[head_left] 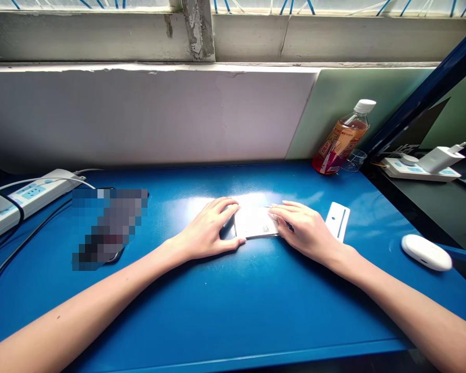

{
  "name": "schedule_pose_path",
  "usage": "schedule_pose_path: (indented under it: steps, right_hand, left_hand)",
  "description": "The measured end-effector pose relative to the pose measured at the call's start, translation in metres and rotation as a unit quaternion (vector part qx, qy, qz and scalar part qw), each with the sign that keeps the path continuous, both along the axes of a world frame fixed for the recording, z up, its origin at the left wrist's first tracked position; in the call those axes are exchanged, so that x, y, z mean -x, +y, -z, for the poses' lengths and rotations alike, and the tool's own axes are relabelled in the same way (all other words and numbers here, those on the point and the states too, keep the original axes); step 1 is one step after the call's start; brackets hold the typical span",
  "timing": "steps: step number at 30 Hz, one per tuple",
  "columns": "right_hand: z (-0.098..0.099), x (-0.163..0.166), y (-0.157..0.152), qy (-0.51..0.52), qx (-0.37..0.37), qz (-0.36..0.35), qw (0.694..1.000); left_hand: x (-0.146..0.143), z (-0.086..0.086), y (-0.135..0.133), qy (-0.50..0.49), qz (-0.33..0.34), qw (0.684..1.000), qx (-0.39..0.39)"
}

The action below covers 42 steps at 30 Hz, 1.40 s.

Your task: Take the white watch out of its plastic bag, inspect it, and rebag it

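A flat white card (pixel 252 223) printed with a small QR code lies on the blue table, a thin dark edge showing along its near side. My left hand (pixel 207 230) grips its left end, thumb at the near corner and fingers at the far one. At the right end, the bent fingers of my right hand (pixel 306 230) close on the card's edge; its thumb is partly hidden. Just beyond the right hand is a white slotted plate (pixel 337 220), partly covered by that hand. Glare washes out the card's far part.
On the left lie a blurred-out phone-like object (pixel 118 223), cables and a power strip (pixel 34 194). A drink bottle (pixel 344 140) stands at the back right. A white rounded case (pixel 426 252) rests near the right edge. Another power strip (pixel 423 170) sits beyond the blue frame post (pixel 423 88).
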State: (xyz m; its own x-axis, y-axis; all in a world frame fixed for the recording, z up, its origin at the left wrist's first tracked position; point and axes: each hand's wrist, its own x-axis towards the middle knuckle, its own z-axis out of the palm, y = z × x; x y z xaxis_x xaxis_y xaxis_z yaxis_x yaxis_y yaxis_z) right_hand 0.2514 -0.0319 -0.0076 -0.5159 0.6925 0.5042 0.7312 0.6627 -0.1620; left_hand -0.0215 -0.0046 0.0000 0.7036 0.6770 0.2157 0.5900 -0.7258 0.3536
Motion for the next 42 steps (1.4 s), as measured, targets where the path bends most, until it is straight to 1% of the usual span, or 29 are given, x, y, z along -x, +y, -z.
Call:
schedule_pose_path:
  steps: [3, 8, 12, 15, 18, 22, 30, 33, 35, 38, 42]
  right_hand:
    - [0.001, 0.001, 0.0, 0.038, 0.027, -0.007, 0.999]
    - [0.0, 0.005, -0.003, 0.068, 0.048, 0.021, 0.996]
    - [0.005, 0.007, -0.004, 0.095, 0.052, 0.045, 0.993]
    - [0.008, 0.005, -0.003, 0.117, 0.072, 0.064, 0.989]
    - [0.007, 0.002, -0.002, 0.148, 0.097, 0.069, 0.982]
    - [0.003, -0.004, 0.001, 0.148, 0.099, 0.053, 0.983]
    - [0.009, -0.021, 0.01, 0.091, 0.029, 0.036, 0.995]
    - [0.008, -0.026, 0.015, 0.085, 0.007, 0.026, 0.996]
    - [0.006, -0.028, 0.017, 0.086, 0.013, -0.003, 0.996]
    - [0.002, -0.027, 0.017, 0.082, 0.048, -0.047, 0.994]
    - [0.0, -0.027, 0.016, 0.08, 0.073, -0.056, 0.992]
  left_hand:
    - [0.0, 0.0, 0.0, 0.0, 0.0, 1.0, 0.003]
    - [-0.001, 0.0, 0.0, -0.003, -0.003, 1.0, 0.002]
    - [0.0, 0.0, 0.0, -0.004, -0.001, 1.0, 0.004]
    - [0.001, 0.001, 0.0, -0.005, 0.001, 1.0, 0.008]
    - [0.002, 0.001, 0.0, -0.004, -0.003, 1.0, 0.006]
    - [0.001, 0.001, 0.0, -0.005, -0.002, 1.0, 0.004]
    - [0.0, 0.0, -0.001, 0.0, -0.005, 1.0, -0.001]
    - [0.0, -0.001, -0.002, -0.001, -0.004, 1.0, -0.002]
    - [0.0, -0.002, -0.002, -0.004, -0.005, 1.0, -0.004]
    - [0.0, -0.001, -0.001, 0.0, -0.004, 1.0, -0.007]
    - [0.0, -0.001, -0.001, 0.008, -0.002, 1.0, -0.008]
